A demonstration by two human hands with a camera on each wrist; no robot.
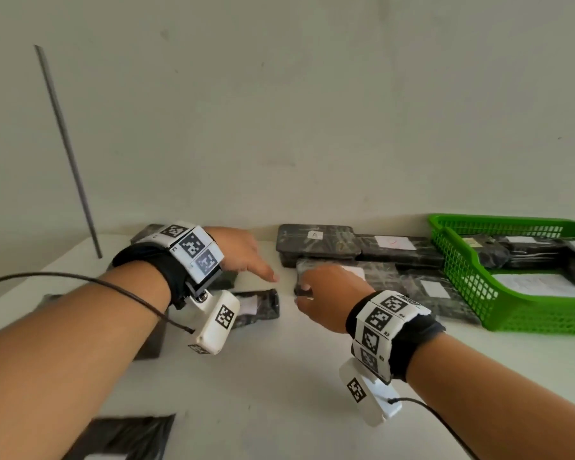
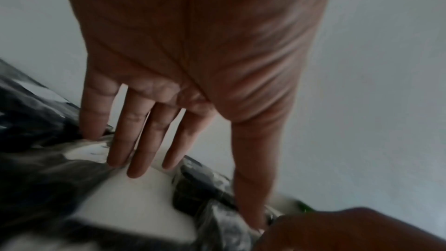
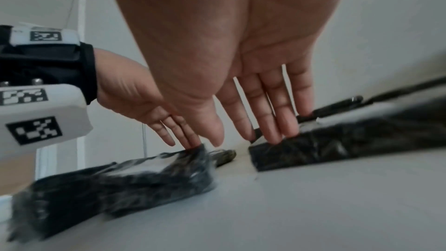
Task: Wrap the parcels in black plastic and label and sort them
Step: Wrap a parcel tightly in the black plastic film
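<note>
Several parcels wrapped in black plastic with white labels lie along the back of the white table [image 1: 279,376]. My right hand [image 1: 304,290] reaches forward with straight fingers, and its fingertips [image 3: 275,136] touch the near-left corner of one labelled parcel [image 1: 379,280]. My left hand [image 1: 263,267] hovers flat just left of it, fingers [image 2: 135,140] straight and holding nothing. It is above a small labelled parcel [image 1: 256,307], also seen in the right wrist view [image 3: 144,175]. Two more parcels [image 1: 316,244] [image 1: 392,247] sit behind.
A green plastic basket [image 1: 472,287] at the right holds wrapped parcels and a paper sheet. A loose black plastic sheet [image 1: 123,436] lies at the near-left edge. A thin metal rod [image 1: 67,151] leans against the wall at left. A dark box [image 1: 153,340] sits under my left forearm.
</note>
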